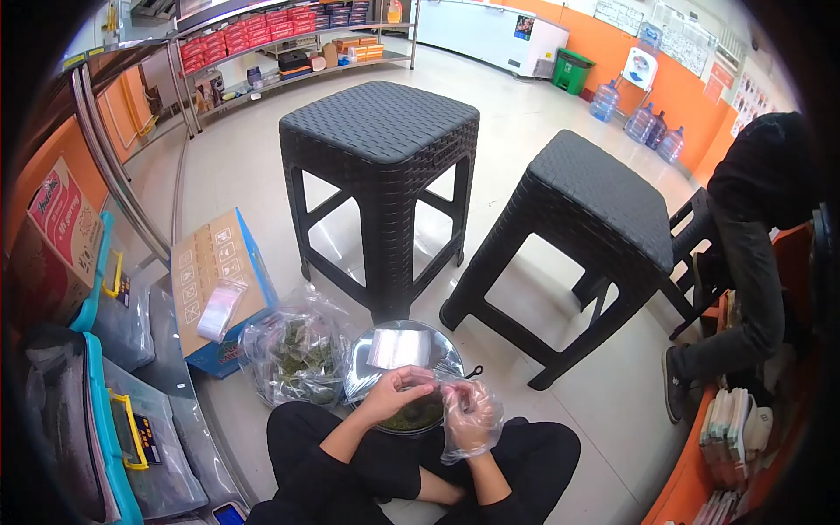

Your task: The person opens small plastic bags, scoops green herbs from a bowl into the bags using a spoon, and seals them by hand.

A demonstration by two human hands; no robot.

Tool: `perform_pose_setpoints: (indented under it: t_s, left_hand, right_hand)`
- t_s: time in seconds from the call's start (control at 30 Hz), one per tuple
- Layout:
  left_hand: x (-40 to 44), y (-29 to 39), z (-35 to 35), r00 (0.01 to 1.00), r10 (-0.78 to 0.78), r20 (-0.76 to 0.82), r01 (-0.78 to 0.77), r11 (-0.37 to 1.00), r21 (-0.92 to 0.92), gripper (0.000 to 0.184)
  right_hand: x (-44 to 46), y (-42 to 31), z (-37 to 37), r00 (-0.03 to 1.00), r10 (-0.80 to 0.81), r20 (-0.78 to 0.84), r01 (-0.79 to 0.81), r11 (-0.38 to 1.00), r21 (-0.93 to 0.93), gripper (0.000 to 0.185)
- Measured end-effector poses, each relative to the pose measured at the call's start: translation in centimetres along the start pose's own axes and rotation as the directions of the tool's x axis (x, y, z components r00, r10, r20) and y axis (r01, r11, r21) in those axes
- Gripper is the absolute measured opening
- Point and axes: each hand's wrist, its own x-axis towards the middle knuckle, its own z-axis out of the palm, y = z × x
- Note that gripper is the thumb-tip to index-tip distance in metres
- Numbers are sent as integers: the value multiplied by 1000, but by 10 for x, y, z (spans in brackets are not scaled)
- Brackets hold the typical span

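My left hand (395, 395) is bare and raised over a round metal tray (360, 366), its fingers closed at the edge of some clear plastic. My right hand (471, 413) wears a loose clear plastic glove, fingers curled in beside the left fingertips; what they pinch is too small to make out. Green leafy material (416, 415) lies in the tray below my hands. A stack of clear plastic bags (400, 348) rests at the tray's far side. Left of the tray stands a large clear bag (297, 357) with more green material inside.
A cardboard box (199, 267) with small plastic bags (221, 310) on it stands at the left, near lidded bins (144, 437). Two black stools (381, 122) (604, 188) stand ahead. Another person (752, 262) sits at the right. A phone (229, 514) lies bottom left.
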Motion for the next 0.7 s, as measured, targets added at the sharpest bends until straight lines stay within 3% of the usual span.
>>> perform_pose_setpoints:
  t_s: [0.27,0.37,0.57,0.67,0.7]
  left_hand:
    - [0,5,3,996,27,-86,-27,1000,-2,18]
    - [-1,5,4,992,76,-97,-80,996,-33,15]
    - [-1,2,2,975,138,-175,-110,981,160,14]
    - [0,-2,2,982,110,-154,-105,994,38,13]
    - [0,-1,3,981,129,-148,-116,989,93,14]
  right_hand:
    - [5,-16,-10,1000,30,10,-31,992,125,4]
    - [6,-21,-11,1000,0,9,0,998,70,5]
    - [3,-7,-5,999,21,49,-24,998,66,5]
    - [3,-7,-1,998,24,65,-28,998,54,5]
    - [3,-4,0,998,6,55,-9,999,48,5]
